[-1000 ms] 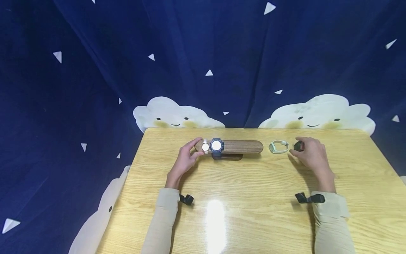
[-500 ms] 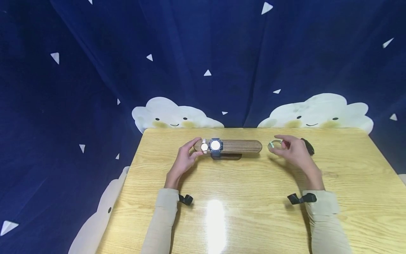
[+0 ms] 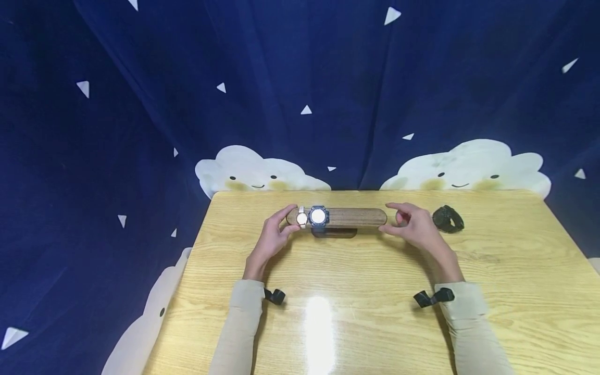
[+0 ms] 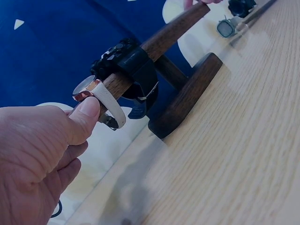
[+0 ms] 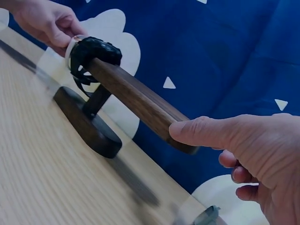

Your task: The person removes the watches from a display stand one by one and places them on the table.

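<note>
The left hand [image 3: 272, 232] pinches the left end of the wooden stand [image 3: 358, 217] between thumb and fingers, right next to a watch on it. The right hand [image 3: 414, 226] has its thumb on the opposite end and its forefinger around the far side, pinching it too, with the other fingers curled below the bar.

Between the hands, 2 watches are strapped around the bar, side by side toward its left end: the white-strapped watch [image 3: 301, 219] outermost, then the dark blue watch [image 3: 319, 215]. The bar's right part is bare, and its foot [image 4: 187, 96] rests on the table [image 3: 375, 312].

Another 2 watches lie on the table past the right end: the pale green watch [image 4: 226, 28], hidden from the head view by the right hand, and the black watch [image 3: 440, 217] farther right.

The step in hand looks like steadying or straightening the stand by its ends. If loading goes on, the next move would call for the right hand to let go and pick up the green watch, without knocking the bar
</note>
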`<move>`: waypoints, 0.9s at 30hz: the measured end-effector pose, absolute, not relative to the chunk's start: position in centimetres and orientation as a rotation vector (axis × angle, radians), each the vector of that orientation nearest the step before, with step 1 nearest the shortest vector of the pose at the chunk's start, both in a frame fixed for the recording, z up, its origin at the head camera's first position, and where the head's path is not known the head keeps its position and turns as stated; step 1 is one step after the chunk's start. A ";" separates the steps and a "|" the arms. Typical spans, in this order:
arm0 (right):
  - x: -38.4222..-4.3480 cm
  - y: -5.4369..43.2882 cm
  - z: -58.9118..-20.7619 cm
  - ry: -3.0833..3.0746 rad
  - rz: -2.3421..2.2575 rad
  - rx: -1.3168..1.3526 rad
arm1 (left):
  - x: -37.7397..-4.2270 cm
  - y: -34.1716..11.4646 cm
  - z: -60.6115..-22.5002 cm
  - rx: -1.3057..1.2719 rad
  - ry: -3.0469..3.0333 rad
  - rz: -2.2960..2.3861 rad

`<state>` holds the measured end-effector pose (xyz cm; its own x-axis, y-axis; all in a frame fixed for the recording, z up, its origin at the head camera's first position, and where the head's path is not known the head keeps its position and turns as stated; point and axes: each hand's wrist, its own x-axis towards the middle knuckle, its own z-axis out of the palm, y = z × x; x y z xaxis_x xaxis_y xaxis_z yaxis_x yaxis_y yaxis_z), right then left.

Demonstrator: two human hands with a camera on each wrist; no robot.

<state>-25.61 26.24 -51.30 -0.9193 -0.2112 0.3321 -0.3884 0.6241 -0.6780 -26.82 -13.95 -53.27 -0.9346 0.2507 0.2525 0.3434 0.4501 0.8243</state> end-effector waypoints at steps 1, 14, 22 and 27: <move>-25.6 26.1 -51.4 -2.614 1.171 0.502 | -26.8 -14.0 -53.3 -0.531 -2.593 -1.508; -25.6 24.4 -52.2 -2.489 1.137 0.591 | -26.7 -14.0 -53.5 -0.518 -2.613 -1.513; -25.7 23.9 -52.3 -2.532 1.173 0.543 | -26.7 -13.9 -53.4 -0.535 -2.603 -1.503; -25.8 23.5 -52.6 -2.518 1.195 0.563 | -26.7 -13.9 -53.2 -0.543 -2.605 -1.514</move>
